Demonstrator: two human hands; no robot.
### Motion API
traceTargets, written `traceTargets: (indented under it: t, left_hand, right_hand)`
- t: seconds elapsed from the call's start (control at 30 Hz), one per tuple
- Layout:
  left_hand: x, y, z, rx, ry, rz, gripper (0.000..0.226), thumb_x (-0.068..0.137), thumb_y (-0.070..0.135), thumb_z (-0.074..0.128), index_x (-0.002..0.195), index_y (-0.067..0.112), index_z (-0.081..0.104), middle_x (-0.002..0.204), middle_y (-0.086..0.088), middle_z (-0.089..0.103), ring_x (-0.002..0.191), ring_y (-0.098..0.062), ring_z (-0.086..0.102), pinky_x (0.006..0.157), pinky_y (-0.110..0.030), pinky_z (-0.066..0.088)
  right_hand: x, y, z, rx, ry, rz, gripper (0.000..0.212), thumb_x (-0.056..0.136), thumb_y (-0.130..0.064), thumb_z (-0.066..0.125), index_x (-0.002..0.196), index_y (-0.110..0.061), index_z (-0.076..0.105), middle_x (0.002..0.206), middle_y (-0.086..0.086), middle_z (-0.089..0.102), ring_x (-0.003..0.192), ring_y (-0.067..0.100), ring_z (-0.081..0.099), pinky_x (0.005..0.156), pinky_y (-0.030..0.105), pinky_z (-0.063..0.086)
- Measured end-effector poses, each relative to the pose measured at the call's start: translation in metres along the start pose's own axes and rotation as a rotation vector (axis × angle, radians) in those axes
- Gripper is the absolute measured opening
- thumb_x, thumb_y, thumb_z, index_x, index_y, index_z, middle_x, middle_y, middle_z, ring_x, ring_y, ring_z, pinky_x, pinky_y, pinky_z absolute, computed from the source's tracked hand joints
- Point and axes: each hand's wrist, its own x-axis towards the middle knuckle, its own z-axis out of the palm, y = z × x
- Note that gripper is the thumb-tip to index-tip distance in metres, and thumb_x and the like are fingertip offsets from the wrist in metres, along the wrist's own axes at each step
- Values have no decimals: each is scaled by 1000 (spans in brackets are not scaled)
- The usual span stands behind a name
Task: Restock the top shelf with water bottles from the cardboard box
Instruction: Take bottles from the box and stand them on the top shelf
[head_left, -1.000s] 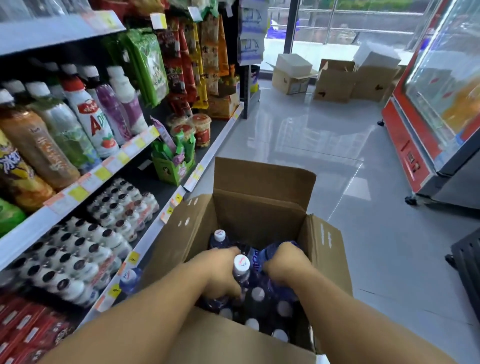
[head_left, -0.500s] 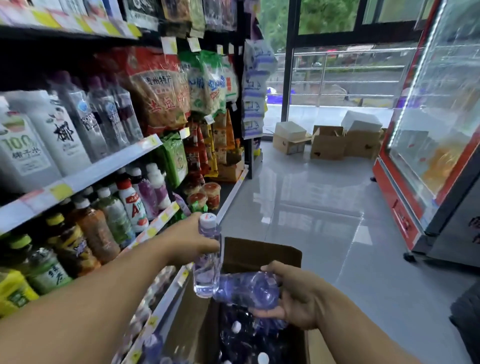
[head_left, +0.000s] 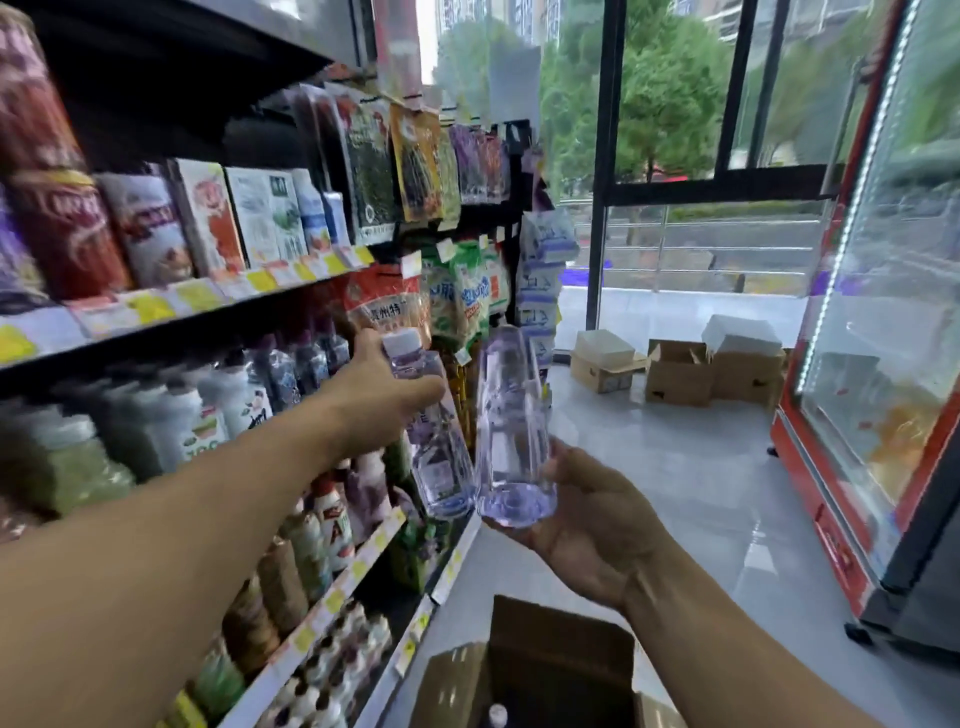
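Observation:
My left hand (head_left: 379, 400) grips the neck of a clear water bottle (head_left: 439, 457) with a white cap, tilted in front of the shelving. My right hand (head_left: 587, 519) cups the base of a second clear water bottle (head_left: 511, 415), held upright just to the right of the first. The two bottles almost touch at their bases. The open cardboard box (head_left: 561, 654) sits on the floor below, with one white bottle cap (head_left: 497, 714) showing inside. A shelf of similar bottles (head_left: 306, 358) lies beyond my left hand.
Shelving on the left carries cartons (head_left: 249, 218), drink bottles (head_left: 311, 540) and hanging snack bags (head_left: 415, 161). A red glass-door fridge (head_left: 878, 364) stands on the right. Cardboard boxes (head_left: 680, 371) lie by the far window. Grey tiled floor (head_left: 675, 467) runs between.
Both hands have risen from the box, each with a bottle. The right bottle has turned from lying sideways to upright. My view has tilted up toward the higher shelves.

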Motion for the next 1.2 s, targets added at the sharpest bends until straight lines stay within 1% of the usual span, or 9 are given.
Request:
traceTargets:
  t: [0.13,0.2,0.27,0.43,0.57,0.7,0.83,0.97,1.2]
  left_hand:
    - [11,78,-80,-71,8,81,61,88,40,70,133,24,33,105,-3,60,81,-22,62,63,-30,47]
    - [18,116,-125,-71,32,128,47,89,40,70,123,29,40,101,8,60,76,-10,59,61,-24,44]
    - [23,151,-171,-35,59,143,42,89,42,69,117,36,40,100,17,57,75,1,53,63,-17,40]
    - [44,234,-279,27,83,130,45,87,47,70,126,41,48,109,3,65,61,1,56,55,-20,44]
    - [66,281,-334,72,104,124,54,86,50,69,134,39,45,120,3,62,94,-13,63,81,-28,49]
    - [86,312,-364,71,174,75,62,86,50,70,139,38,41,111,8,61,83,-7,61,67,-26,44]
    - [90,325,-387,62,295,26,51,88,44,70,131,35,44,110,8,61,75,-1,54,63,-20,41]
    - [87,331,-415,173,493,-112,42,87,47,69,117,29,46,98,7,58,68,0,49,53,-18,40]
    - [81,310,-468,302,717,-296,44,81,53,74,105,22,53,69,-2,60,53,-16,53,48,-26,42]
  right_hand:
    - [15,-72,86,71,67,35,45,97,-18,56,142,-13,49,122,26,57,95,46,61,50,47,59]
    - [26,-104,129,47,-18,-20,66,59,-14,91,122,-13,70,124,24,62,97,49,65,59,50,60]
    - [37,-133,170,69,-114,-77,82,23,-9,98,103,-13,80,111,18,72,91,48,69,66,52,59]
    - [63,-204,272,120,-197,-70,96,29,1,89,122,-6,70,126,21,64,101,47,65,76,56,57]
    - [84,-249,332,130,-244,-85,99,39,-10,88,134,-9,60,118,15,65,93,42,67,78,54,56]
    - [113,-297,379,-29,-259,-107,32,80,-33,70,106,-15,77,89,9,71,65,31,68,58,39,58]
    - [162,-322,402,-259,-245,-71,57,77,-38,66,128,-12,59,91,16,67,72,35,66,63,44,58]
    - [208,-327,428,-380,-323,-66,68,76,-22,76,139,-23,50,133,11,60,100,40,68,86,62,54]
    - [278,-294,491,-517,-446,-83,35,87,-1,68,118,-11,56,97,10,70,85,31,70,73,44,60]
